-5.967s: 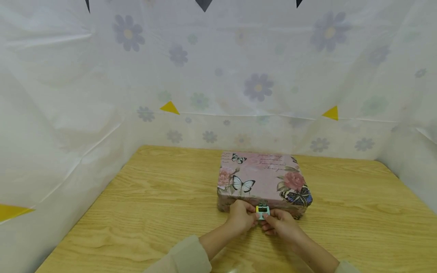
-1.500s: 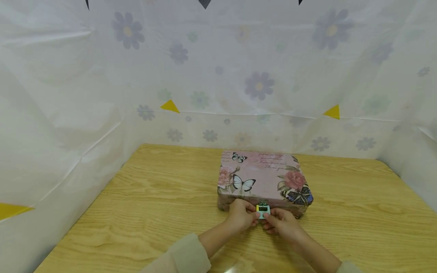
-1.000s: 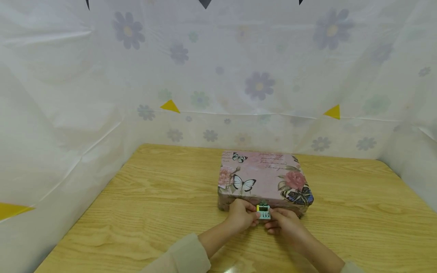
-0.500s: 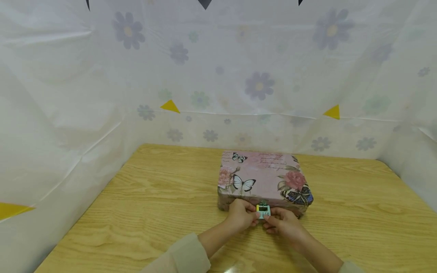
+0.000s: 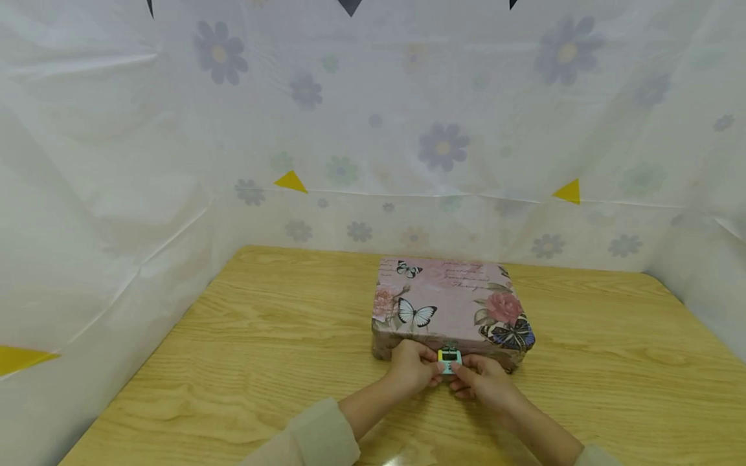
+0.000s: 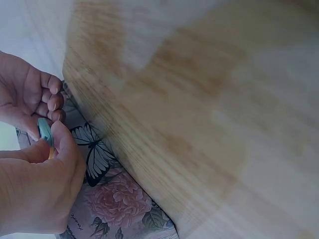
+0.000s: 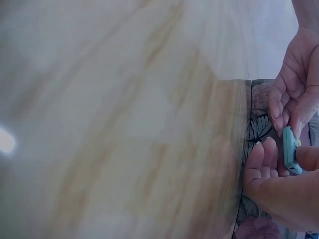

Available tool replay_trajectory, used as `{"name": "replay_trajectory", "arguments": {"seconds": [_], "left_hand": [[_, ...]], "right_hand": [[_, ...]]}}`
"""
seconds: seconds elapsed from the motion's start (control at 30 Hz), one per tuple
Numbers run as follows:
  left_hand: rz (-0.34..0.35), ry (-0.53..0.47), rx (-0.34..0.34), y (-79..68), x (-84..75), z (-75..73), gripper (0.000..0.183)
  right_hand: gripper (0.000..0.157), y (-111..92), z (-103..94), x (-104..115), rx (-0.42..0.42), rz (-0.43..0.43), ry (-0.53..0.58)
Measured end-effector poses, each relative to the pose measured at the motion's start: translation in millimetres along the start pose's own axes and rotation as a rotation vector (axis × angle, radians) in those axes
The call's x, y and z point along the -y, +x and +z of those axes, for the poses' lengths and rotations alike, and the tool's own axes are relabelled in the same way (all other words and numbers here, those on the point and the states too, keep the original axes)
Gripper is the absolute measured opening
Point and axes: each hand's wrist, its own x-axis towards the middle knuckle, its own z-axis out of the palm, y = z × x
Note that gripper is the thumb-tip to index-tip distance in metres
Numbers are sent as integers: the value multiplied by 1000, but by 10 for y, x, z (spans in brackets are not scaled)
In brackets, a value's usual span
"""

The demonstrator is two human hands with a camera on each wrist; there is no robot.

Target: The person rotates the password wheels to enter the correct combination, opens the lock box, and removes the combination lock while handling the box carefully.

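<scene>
Padlock (image 5: 449, 362), turquoise with yellow edge, perhaps dark-windowed, is pinched by both hands (image 5: 410, 367) (image 5: 487, 383).

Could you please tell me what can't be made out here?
Head view: any digits on the padlock, tiny and partly behind the left hand and right hand.
Head view: script on the floral box, too small.
Head view: the box's inside, hidden by its lid.
Right wrist view: part of the right hand, cut off by the right edge.
</scene>
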Motion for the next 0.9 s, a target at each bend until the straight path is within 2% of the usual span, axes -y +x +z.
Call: {"name": "replay_trajectory", "arguments": {"seconds": [0.23, 0.47, 0.73, 0.9], "left_hand": [[-2, -4, -1, 4, 12, 9, 5], [-4, -13, -20, 7, 17, 16, 4], [-6, -13, -32, 5, 21, 23, 4], [-11, -3, -22, 2, 9, 14, 5]], "right_hand": [[39, -17, -70, -11, 61, 31, 149], [27, -24, -109, -34, 67, -14, 117], [30, -26, -106, -34, 63, -14, 88], [38, -13, -90, -38, 67, -23, 43]]}}
